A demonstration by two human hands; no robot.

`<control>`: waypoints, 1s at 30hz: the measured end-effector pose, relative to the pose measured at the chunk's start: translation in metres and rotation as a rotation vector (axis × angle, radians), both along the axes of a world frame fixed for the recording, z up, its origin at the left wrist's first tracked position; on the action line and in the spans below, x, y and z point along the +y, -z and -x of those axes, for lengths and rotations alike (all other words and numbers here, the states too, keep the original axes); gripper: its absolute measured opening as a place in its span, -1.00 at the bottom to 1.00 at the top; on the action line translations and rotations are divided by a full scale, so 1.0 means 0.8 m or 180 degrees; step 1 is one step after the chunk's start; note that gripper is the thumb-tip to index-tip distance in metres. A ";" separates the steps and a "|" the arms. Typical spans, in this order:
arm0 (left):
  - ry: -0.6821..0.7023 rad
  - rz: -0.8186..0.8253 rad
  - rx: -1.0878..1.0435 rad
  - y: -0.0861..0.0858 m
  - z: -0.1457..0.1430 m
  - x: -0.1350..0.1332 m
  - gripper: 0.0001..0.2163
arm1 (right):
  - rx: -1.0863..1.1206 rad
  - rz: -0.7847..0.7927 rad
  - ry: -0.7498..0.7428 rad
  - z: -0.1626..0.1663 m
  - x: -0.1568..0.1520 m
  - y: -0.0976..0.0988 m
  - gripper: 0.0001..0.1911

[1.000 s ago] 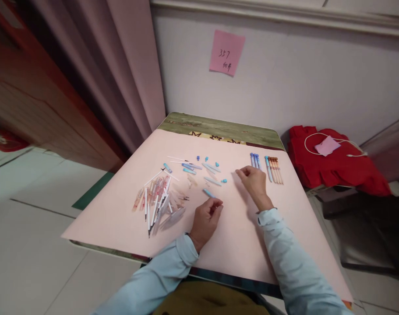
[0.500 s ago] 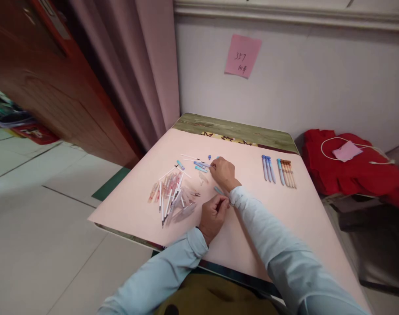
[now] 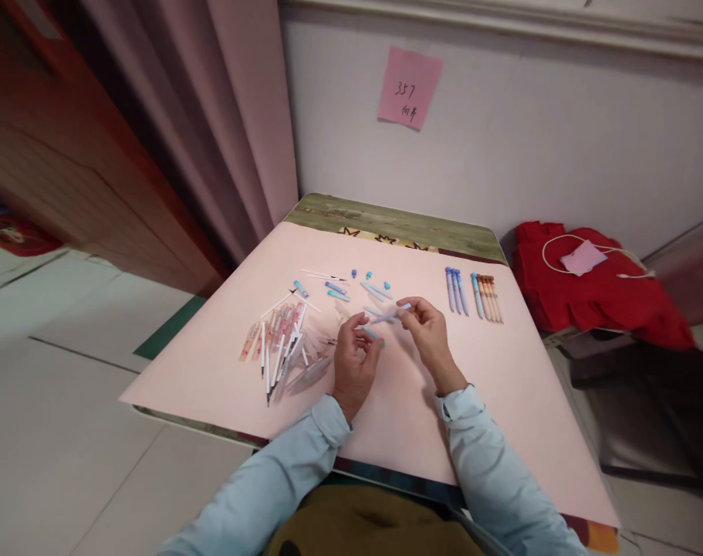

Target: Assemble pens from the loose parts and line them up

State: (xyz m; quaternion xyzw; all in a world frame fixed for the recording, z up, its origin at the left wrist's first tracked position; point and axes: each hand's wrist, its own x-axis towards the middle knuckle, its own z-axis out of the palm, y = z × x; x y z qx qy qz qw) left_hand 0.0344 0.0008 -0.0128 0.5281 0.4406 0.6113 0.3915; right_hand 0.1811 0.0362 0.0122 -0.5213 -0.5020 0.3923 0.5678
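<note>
My left hand [image 3: 354, 359] hovers over the pink sheet [image 3: 224, 363], fingers pinched on a short light-blue pen part [image 3: 372, 334]. Close to its right, my right hand [image 3: 429, 330] pinches a thin pale-blue pen barrel [image 3: 390, 313] that points left toward the other hand. A heap of loose pen parts [image 3: 282, 344], white refills and clear barrels lies just left of my left hand. Beyond both hands small blue pieces [image 3: 363, 287] are scattered. A row of finished blue and orange pens [image 3: 472, 294] lies to the far right.
The pink sheet covers a small table [image 3: 386, 220] pushed against a white wall with a pink note [image 3: 409, 87]. A curtain [image 3: 224, 116] hangs at the left. A red cloth [image 3: 594, 286] with a white cord lies on a stand at the right.
My right hand has drawn back from the scattered blue pieces, now carrying a pale-blue barrel, and meets my left hand, which has lifted slightly with its blue part.
</note>
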 end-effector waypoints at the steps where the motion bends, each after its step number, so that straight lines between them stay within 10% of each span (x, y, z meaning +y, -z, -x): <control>1: -0.0045 -0.0035 0.0096 0.000 0.001 0.000 -0.60 | 0.0028 -0.0007 -0.0116 0.001 0.000 -0.002 -0.74; 15: 0.0231 0.0543 -0.0292 -0.001 -0.001 -0.002 -0.79 | 0.0536 0.0375 -0.0750 0.027 -0.011 0.009 -0.67; 22: 0.0342 -0.0021 0.0831 -0.006 0.014 -0.034 -0.90 | -0.1634 0.0103 0.0122 0.023 0.037 -0.004 -0.68; 30: 0.0429 -0.0089 0.0935 -0.009 0.014 -0.029 -0.81 | -0.3799 0.0374 -0.0151 0.068 0.109 -0.003 -0.83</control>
